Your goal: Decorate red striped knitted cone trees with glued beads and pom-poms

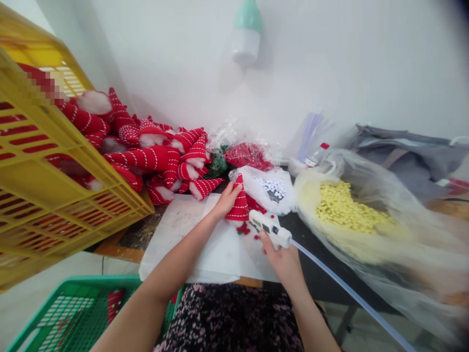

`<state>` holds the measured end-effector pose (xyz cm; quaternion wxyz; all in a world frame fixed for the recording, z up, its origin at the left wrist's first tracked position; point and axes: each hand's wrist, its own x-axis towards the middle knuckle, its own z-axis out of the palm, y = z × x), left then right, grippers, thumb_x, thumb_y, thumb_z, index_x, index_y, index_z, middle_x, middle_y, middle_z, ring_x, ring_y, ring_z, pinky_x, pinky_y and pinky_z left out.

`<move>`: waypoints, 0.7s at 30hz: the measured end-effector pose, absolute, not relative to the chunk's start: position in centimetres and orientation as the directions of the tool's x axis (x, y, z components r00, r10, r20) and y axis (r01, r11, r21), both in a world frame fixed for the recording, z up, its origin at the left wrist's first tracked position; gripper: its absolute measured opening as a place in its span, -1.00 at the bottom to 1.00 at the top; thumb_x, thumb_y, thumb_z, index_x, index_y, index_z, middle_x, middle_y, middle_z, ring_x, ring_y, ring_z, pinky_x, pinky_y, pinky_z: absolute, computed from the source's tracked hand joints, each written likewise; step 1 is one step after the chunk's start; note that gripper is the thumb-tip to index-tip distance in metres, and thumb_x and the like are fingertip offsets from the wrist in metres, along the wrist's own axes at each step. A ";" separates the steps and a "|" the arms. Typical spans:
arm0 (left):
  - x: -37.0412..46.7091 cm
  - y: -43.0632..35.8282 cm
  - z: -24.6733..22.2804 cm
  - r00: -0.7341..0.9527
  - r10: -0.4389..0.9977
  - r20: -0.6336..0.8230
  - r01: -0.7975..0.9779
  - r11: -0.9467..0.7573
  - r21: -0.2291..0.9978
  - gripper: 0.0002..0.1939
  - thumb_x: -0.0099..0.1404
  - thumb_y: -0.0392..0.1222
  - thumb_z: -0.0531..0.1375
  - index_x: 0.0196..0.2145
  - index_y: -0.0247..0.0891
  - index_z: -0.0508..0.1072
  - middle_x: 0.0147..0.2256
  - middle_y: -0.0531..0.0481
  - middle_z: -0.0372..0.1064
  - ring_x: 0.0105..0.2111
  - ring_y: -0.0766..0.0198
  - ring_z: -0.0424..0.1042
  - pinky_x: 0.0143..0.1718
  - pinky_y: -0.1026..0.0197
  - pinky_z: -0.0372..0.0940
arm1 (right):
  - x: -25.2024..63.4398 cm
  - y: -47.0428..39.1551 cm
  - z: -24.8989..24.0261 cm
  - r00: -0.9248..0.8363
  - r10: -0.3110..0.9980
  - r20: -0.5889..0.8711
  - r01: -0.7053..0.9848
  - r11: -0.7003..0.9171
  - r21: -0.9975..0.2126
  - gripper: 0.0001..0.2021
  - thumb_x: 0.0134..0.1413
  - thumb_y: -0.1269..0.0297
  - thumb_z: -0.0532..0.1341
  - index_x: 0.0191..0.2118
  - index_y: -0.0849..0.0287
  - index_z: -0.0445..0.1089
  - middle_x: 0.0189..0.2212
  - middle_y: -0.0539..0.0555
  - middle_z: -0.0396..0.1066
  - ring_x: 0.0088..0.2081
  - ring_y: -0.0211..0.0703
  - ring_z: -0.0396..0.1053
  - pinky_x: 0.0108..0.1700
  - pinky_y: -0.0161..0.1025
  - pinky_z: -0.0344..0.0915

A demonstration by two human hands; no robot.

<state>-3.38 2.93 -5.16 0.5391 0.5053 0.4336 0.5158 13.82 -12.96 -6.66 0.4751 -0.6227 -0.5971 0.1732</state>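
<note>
My left hand (227,199) is closed on a small red cone hat (240,204) with white stitched lines, its tip pointing up over the white paper (190,234). In my right hand (284,261) is a white glue gun (270,229), with a long translucent glue stick (340,288) running out of its back. The gun's front end is close to the hat's lower right edge; whether they touch I cannot tell. Small red and dark green pompoms (243,229) lie on the paper below the hat. Behind it rests a white bag (269,188) of white beads.
A tipped yellow crate (69,195) at left spills stuffed red cones (146,159) onto the table. Bags of red pompoms (249,155) and green pompoms (219,164) stand behind. At right lies a clear bag of yellow pieces (348,210). A green basket (88,283) is below left.
</note>
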 end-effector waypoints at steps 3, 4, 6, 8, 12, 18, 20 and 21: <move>-3.3 2.9 -5.1 0.113 0.993 0.018 -0.182 0.003 0.983 -0.67 0.27 0.16 0.31 -0.21 -0.12 0.44 -0.27 0.01 0.47 -0.24 0.10 0.48 -0.16 0.13 0.36 | 13.8 -13.1 -6.1 0.291 0.904 0.314 0.470 0.151 -0.870 -0.54 0.21 -0.17 0.23 -0.27 0.18 0.58 -0.38 0.20 0.61 -0.26 0.08 0.59 -0.16 -0.13 0.49; -3.2 2.9 -5.0 0.119 0.993 0.007 -0.204 0.017 0.979 -0.67 0.27 0.15 0.32 -0.20 -0.12 0.44 -0.27 0.02 0.47 -0.25 0.12 0.48 -0.17 0.14 0.36 | 13.9 -13.2 -5.8 0.312 0.898 0.310 0.436 0.155 -0.887 -0.55 0.21 -0.16 0.23 -0.26 0.19 0.58 -0.32 0.22 0.62 -0.22 0.09 0.58 -0.13 -0.13 0.49; -3.2 2.9 -4.8 0.125 0.992 -0.021 -0.237 0.051 0.970 -0.66 0.26 0.14 0.33 -0.19 -0.12 0.43 -0.27 0.02 0.47 -0.26 0.13 0.48 -0.18 0.14 0.36 | 13.9 -13.2 -5.4 0.325 0.899 0.294 0.382 0.159 -0.910 -0.56 0.22 -0.14 0.22 -0.31 0.19 0.56 -0.29 0.23 0.62 -0.20 0.09 0.57 -0.13 -0.12 0.48; -3.1 2.8 -4.6 0.138 0.989 -0.051 -0.260 0.085 0.962 -0.65 0.25 0.13 0.34 -0.17 -0.13 0.43 -0.27 0.02 0.48 -0.29 0.15 0.48 -0.19 0.14 0.36 | 13.9 -13.3 -5.0 0.313 0.916 0.252 0.328 0.144 -0.934 -0.53 0.25 -0.15 0.19 -0.39 0.18 0.53 -0.35 0.22 0.60 -0.25 0.06 0.55 -0.18 -0.13 0.48; -3.2 2.5 -4.4 0.217 0.976 -0.031 -0.330 0.103 0.939 -0.56 0.20 0.15 0.37 -0.11 -0.14 0.42 -0.30 0.03 0.47 -0.36 0.18 0.47 -0.25 0.15 0.36 | 13.8 -13.3 -4.4 0.278 0.943 0.184 0.250 0.114 -0.961 -0.49 0.26 -0.17 0.16 -0.47 0.18 0.46 -0.49 0.15 0.53 -0.37 -0.04 0.49 -0.34 -0.21 0.41; -3.2 2.0 -4.0 0.254 0.967 -0.007 -0.351 0.099 0.931 -0.52 0.18 0.16 0.38 -0.06 -0.15 0.45 -0.32 0.03 0.47 -0.39 0.19 0.45 -0.30 0.17 0.34 | 13.8 -13.4 -3.9 0.236 0.958 0.163 0.270 0.096 -0.958 -0.48 0.26 -0.17 0.15 -0.53 0.16 0.40 -0.62 0.05 0.40 -0.50 -0.15 0.39 -0.41 -0.25 0.34; -3.1 1.9 -3.8 0.238 0.971 -0.004 -0.359 0.092 0.929 -0.52 0.17 0.14 0.39 -0.07 -0.16 0.45 -0.32 0.03 0.48 -0.38 0.20 0.45 -0.30 0.18 0.34 | 13.8 -13.4 -3.8 0.243 0.957 0.157 0.262 0.091 -0.961 -0.50 0.25 -0.15 0.16 -0.54 0.14 0.38 -0.65 0.02 0.36 -0.54 -0.17 0.36 -0.41 -0.25 0.34; -3.1 1.9 -3.7 0.232 0.973 0.002 -0.367 0.086 0.926 -0.52 0.17 0.14 0.40 -0.07 -0.17 0.46 -0.33 0.03 0.48 -0.38 0.20 0.45 -0.30 0.19 0.33 | 13.8 -13.4 -3.7 0.250 0.956 0.153 0.258 0.087 -0.962 -0.50 0.25 -0.15 0.16 -0.55 0.13 0.36 -0.67 0.01 0.34 -0.55 -0.18 0.34 -0.40 -0.25 0.34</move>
